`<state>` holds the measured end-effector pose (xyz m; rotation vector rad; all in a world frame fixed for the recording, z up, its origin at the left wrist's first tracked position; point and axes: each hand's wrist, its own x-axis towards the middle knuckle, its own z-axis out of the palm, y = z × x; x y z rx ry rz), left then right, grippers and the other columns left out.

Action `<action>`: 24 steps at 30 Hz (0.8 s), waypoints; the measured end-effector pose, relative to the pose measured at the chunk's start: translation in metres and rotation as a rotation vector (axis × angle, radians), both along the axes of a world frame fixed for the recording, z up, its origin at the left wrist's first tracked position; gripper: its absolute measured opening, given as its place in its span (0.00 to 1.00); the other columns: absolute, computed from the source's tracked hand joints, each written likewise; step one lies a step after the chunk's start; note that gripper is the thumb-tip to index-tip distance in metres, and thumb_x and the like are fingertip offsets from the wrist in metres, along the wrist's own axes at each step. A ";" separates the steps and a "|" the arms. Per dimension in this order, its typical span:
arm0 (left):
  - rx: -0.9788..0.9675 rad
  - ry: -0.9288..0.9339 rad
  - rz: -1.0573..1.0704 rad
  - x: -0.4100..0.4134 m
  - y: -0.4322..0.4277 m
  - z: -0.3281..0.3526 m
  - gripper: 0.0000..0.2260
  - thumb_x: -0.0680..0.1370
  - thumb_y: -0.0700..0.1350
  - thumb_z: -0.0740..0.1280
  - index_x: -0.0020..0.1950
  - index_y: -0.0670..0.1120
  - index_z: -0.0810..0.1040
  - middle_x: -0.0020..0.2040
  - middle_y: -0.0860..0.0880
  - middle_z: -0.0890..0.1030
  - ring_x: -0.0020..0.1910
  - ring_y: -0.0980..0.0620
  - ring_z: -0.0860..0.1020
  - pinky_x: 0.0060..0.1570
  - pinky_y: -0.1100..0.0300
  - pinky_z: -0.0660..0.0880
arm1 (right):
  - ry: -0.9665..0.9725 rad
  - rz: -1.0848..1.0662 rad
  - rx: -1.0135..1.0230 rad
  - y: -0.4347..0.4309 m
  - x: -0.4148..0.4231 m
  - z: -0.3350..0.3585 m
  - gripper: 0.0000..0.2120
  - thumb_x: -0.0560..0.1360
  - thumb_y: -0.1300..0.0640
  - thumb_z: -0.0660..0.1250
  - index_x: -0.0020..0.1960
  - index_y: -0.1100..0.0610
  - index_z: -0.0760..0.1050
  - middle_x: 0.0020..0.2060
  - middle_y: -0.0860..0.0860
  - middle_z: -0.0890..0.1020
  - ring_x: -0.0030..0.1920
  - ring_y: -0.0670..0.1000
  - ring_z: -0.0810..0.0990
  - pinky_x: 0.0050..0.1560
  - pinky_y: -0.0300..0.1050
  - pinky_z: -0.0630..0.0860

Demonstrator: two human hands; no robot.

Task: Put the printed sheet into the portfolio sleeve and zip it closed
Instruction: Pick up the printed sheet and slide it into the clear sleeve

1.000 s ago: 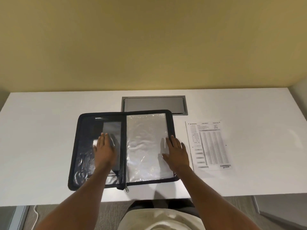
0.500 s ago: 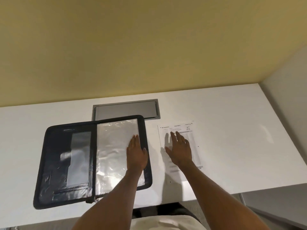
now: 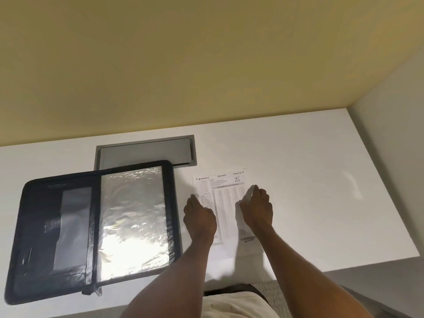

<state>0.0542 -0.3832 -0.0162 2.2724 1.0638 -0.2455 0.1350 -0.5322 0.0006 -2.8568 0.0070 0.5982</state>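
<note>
Both hands were placed on the printed sheet [image 3: 226, 203], which lay on the white desk [image 3: 321, 180] just to the right of the open portfolio [image 3: 91, 228].

The left hand [image 3: 200, 220] was set at the sheet's left edge, knuckles up, fingers curled down and close together, fingertips [image 3: 192, 198] touching the paper near that edge. No pinch was visible; the sheet looked flat under it.

The right hand [image 3: 258, 210] was positioned at the sheet's right edge, fingers bent and slightly spread. The right edge of the paper appeared to be lifted a little against the fingers, with a pale strip seen along the hand's inner side. Whether the edge was actually gripped between thumb and fingers could not be told, since the thumb was hidden under the hand.

The portfolio was laid open flat, black zip border all round, not touched by either hand. A clear plastic sleeve [image 3: 134, 221] was seen on its right half, shiny and wrinkled, with nothing visible inside. The left half was taken up by dark pockets and a grey panel. The zipper pull [image 3: 97, 291] was seen at the bottom of the spine. A grey cable hatch [image 3: 146, 150] in the desk was partly covered by the portfolio's top edge.
</note>
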 end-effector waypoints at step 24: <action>-0.304 0.039 0.482 0.024 0.006 0.000 0.09 0.77 0.45 0.65 0.54 0.45 0.78 0.51 0.44 0.80 0.51 0.44 0.78 0.51 0.45 0.80 | 0.045 -0.179 0.490 -0.017 -0.011 0.008 0.18 0.75 0.60 0.67 0.62 0.64 0.69 0.52 0.50 0.65 0.54 0.52 0.64 0.50 0.47 0.65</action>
